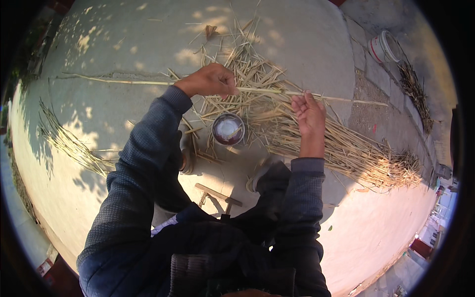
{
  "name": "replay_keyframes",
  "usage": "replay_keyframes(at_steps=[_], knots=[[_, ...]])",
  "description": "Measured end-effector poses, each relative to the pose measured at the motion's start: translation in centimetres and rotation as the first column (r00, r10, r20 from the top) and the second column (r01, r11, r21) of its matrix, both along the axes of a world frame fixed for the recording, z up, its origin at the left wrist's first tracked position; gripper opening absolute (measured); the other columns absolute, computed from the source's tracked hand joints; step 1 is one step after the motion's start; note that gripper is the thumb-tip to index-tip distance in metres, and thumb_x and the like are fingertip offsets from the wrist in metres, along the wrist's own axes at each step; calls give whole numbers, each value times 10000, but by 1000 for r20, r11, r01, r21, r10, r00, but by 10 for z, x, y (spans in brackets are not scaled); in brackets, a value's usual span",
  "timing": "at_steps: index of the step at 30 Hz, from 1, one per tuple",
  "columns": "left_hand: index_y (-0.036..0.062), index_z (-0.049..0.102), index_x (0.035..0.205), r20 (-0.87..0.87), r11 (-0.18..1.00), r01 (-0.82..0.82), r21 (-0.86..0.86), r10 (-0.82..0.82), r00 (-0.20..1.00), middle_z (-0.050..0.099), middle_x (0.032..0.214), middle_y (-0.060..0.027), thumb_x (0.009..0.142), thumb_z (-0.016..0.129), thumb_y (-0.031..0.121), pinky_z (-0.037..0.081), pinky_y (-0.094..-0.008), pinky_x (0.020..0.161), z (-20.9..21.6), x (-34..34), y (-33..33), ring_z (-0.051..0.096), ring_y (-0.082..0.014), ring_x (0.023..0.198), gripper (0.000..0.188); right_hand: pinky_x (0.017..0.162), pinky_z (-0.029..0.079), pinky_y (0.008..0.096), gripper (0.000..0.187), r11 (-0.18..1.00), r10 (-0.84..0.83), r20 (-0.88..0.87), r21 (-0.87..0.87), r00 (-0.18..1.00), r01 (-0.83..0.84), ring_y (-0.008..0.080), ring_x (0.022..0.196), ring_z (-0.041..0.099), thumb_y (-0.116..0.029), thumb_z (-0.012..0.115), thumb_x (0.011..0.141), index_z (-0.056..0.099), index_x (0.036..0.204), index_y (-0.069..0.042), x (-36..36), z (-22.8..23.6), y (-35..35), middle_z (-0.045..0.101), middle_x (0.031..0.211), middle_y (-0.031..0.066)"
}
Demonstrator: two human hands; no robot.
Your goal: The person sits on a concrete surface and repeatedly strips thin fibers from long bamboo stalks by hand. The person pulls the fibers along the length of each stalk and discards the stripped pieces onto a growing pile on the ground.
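A long pale dry stalk [262,90] runs crosswise in front of me, its thin ends reaching far left and far right. My left hand [212,80] is closed round it near the middle, with the back of the hand facing up. Farther right, the thumb and fingers of my right hand [309,110] pinch the same stalk, palm turned up. Below and between the hands stands a small round metal bowl [228,129] with something whitish in it. Loose cut straw pieces [247,74] lie scattered under and beyond the stalk.
A thick bundle of stalks [346,148] lies to the right, and a thinner bunch [74,143] to the left. A wooden-handled T-shaped tool [217,194] is between my feet. At the far right are a white bucket [385,47] and a dark stalk bundle [415,94].
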State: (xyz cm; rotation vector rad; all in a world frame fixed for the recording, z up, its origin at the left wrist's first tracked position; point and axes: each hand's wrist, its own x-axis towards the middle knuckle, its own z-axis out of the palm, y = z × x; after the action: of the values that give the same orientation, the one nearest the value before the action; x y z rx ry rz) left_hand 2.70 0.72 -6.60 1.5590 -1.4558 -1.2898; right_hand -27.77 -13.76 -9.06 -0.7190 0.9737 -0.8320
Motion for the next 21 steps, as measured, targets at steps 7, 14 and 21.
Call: replay_keyframes(at_steps=[7, 14, 21], knots=[[88, 587, 712, 621, 802, 134, -582, 333, 709, 632, 725, -100, 746, 807, 304, 490, -440, 711, -34, -14, 6, 641, -323, 739, 310, 681, 609, 323, 255, 994, -3, 23, -113, 1000, 6, 236, 792, 727, -220, 726, 958, 588, 969, -5, 10, 10, 8, 704, 868, 136], [83, 689, 894, 877, 981, 57, -184, 137, 461, 672, 788, -84, 723, 825, 366, 481, -451, 805, -27, 16, 20, 671, -318, 838, 357, 712, 619, 331, 172, 986, -99, 2, -138, 995, 99, 221, 811, 724, -168, 704, 967, 621, 1002, -22, 2, 17, -3, 704, 867, 113], [58, 662, 889, 328, 752, 1, -659, 286, 900, 691, 812, -104, 798, 782, 323, 512, -468, 791, -4, -62, -5, 677, -336, 822, 304, 707, 615, 342, 197, 994, 97, 146, 40, 985, -104, 251, 836, 735, -180, 675, 981, 600, 1018, -2, 43, 8, 34, 700, 868, 138]])
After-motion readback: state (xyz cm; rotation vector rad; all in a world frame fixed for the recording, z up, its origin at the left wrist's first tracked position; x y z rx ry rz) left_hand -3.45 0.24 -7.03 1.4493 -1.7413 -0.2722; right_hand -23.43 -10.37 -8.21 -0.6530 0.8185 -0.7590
